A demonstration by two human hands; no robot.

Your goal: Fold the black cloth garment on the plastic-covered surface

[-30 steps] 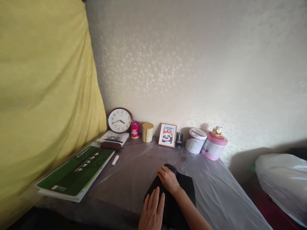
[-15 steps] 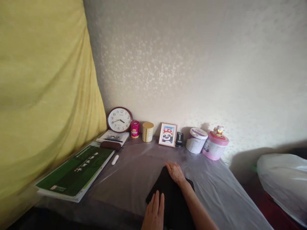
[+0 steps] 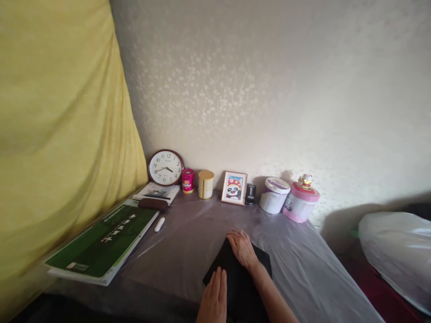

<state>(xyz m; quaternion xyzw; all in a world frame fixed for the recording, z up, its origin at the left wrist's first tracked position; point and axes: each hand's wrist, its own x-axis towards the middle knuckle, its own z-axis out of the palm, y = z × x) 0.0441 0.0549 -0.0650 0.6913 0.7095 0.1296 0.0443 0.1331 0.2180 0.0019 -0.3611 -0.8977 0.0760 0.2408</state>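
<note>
Head view, both hands' fingers flat on black folded cloth (image 3: 235, 278), long axis seemingly pointing away

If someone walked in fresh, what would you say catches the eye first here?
Probably the big yellow curtain filling the left side, then the two hands pressed flat on a folded black cloth at the table's near edge: the left hand nearer, the right hand at the cloth's far end. Along the wall stands a row of items, from a round clock to a pink-lidded tub.

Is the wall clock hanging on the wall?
No, the clock stands on the table, leaning against the wall beside a pink tin.
</note>
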